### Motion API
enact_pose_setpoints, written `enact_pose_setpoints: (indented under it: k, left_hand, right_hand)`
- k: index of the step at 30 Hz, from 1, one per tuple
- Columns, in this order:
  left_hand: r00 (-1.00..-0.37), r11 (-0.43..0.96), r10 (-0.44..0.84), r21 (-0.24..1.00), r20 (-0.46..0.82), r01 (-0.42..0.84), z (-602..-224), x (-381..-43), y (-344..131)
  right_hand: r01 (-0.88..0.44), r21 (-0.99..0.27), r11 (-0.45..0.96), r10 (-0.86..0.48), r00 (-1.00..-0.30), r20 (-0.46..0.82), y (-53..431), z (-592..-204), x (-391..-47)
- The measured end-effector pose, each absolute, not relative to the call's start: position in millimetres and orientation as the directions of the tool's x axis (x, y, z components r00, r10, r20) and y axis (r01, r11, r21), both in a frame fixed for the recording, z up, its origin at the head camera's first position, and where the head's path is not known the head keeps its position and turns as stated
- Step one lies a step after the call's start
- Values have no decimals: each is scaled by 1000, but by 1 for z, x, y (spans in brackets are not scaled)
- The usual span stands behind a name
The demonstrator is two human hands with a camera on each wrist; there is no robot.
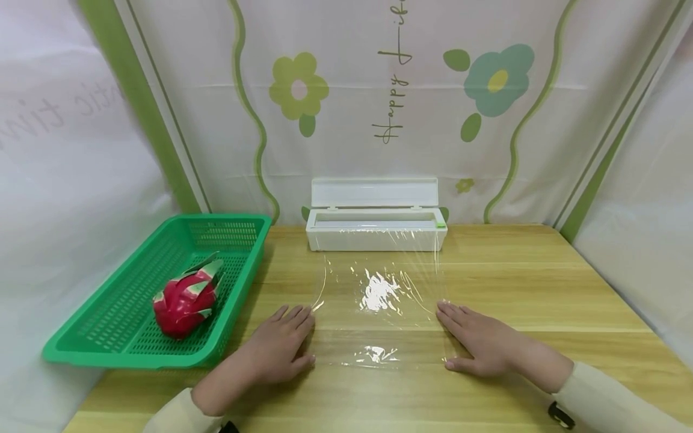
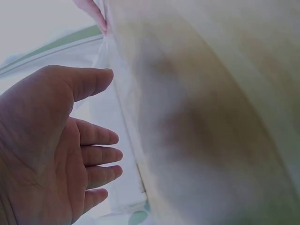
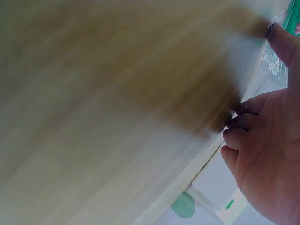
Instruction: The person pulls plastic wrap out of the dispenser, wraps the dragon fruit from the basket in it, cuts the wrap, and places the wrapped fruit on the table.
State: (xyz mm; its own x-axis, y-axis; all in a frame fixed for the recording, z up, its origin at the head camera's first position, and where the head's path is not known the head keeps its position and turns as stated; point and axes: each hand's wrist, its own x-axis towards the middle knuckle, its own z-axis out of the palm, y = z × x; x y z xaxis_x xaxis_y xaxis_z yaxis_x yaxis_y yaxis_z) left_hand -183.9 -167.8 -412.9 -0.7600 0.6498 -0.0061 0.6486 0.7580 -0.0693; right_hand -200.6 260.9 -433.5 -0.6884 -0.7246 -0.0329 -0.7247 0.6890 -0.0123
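Note:
A sheet of clear cling film [image 1: 379, 291] stretches from a white dispenser box [image 1: 373, 242] toward the front of the wooden table. The box's lid [image 1: 375, 192] stands raised. My left hand [image 1: 277, 347] rests at the film's left edge, fingers extended and thumb apart. At the opposite edge my right hand [image 1: 479, 340] lies with its fingertips touching the film. In the left wrist view the left hand [image 2: 47, 140] shows its palm with nothing gripped. In the right wrist view, the fingers of the right hand [image 3: 269, 140] reach the tabletop.
A green plastic basket [image 1: 127, 359] stands on the left side of the table [image 1: 541, 276], close to my left forearm. Inside it lies a red dragon fruit [image 1: 184, 304]. A printed curtain [image 1: 346, 108] hangs behind the box, with white cloth at both sides.

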Motion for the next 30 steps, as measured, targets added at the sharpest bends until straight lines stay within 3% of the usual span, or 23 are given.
enact_pose_setpoints:
  k: [8,13,23,25,30]
  left_hand:
    - [-751,750,659,-84,23,656,-394,-172,-165]
    - [-714,725,688,-118,129,678,-382,-165,-165]
    - [-530,667,711,-205,461,716,-355,-166,-182]
    - [-528,680,693,-201,491,705,-347,-166,-189]
    - [-598,751,618,-160,510,640,-330,-167,-210]
  right_hand:
    - [-736,15,676,-736,-677,0,261,-434,-198]
    - [-738,40,673,-739,-674,-4,263,-436,-197]
    - [-776,91,625,-781,-620,72,263,-437,-198]
    - [-775,90,625,-781,-621,74,263,-437,-198]
    - [-785,105,611,-792,-605,87,263,-437,-199]
